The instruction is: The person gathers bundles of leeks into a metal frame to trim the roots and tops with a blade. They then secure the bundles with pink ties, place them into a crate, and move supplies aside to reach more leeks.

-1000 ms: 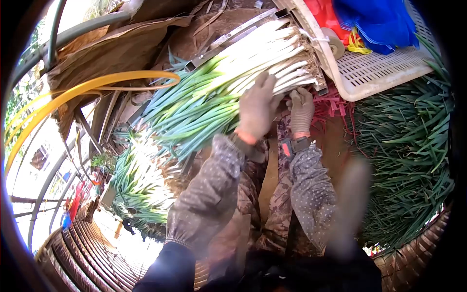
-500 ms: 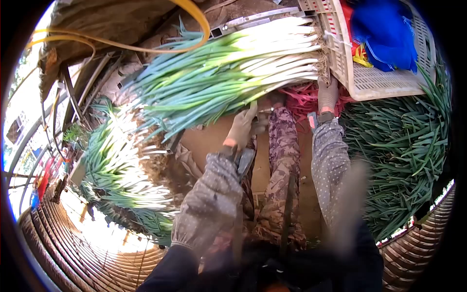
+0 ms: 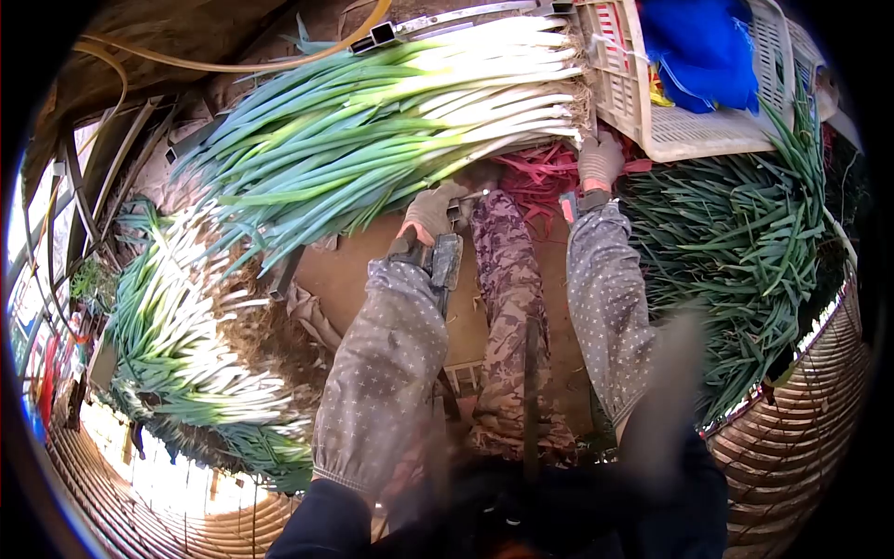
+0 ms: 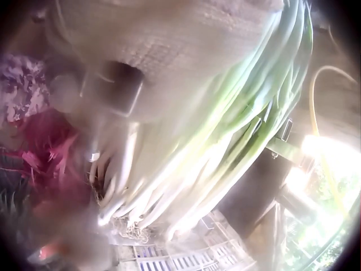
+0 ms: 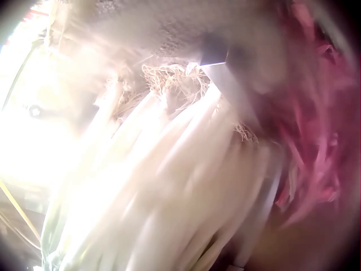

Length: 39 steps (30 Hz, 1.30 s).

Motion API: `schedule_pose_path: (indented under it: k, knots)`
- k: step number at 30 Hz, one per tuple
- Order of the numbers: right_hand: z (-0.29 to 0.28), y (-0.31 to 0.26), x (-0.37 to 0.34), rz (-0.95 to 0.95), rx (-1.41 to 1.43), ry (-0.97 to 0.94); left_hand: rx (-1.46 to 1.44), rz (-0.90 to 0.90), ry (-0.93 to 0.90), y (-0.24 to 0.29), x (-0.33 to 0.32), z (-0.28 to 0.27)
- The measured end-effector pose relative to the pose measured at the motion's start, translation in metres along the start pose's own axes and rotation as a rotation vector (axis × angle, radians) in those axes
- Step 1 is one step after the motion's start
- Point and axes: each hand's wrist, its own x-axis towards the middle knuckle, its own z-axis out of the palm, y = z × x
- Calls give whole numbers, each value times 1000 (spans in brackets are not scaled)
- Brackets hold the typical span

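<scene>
A wide pile of long green onions (image 3: 372, 140) lies across a metal frame (image 3: 384, 35), white ends and roots to the right. At its near edge is my gloved left hand (image 3: 433, 210), beside a metal piece; its fingers are partly hidden. In the left wrist view the glove (image 4: 180, 39) blurs above the white stalks (image 4: 186, 186). My gloved right hand (image 3: 601, 160) is at the root end, fingertips hidden. In the right wrist view that glove (image 5: 169, 28) lies close to the roots (image 5: 175, 79) and a metal corner (image 5: 217, 59); its grip is unclear.
Red strips (image 3: 535, 177) lie between the hands. A white plastic crate (image 3: 698, 135) with blue cloth (image 3: 698, 56) stands at the upper right, dark green leaves (image 3: 726, 242) below it. Another onion pile (image 3: 196, 326) lies at left. A yellow band (image 3: 251, 67) arches above.
My left hand has come off the top of the white stalks and down to the pile's near edge. My right hand has moved to the root end. The head view has shifted.
</scene>
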Motion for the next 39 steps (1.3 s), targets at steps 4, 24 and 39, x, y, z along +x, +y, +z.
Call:
schedule_pose_path:
  k: [4,24,39]
  knots:
    - [5,22,-24,76,51,83,-30,-114,1,15,-32,7]
    - [50,100,-195,275,161,-172,890,70,-129,-79,-102,-91]
    - [-41,-73,-97,-353,485,-467,431,95,685,-93,-102,-40]
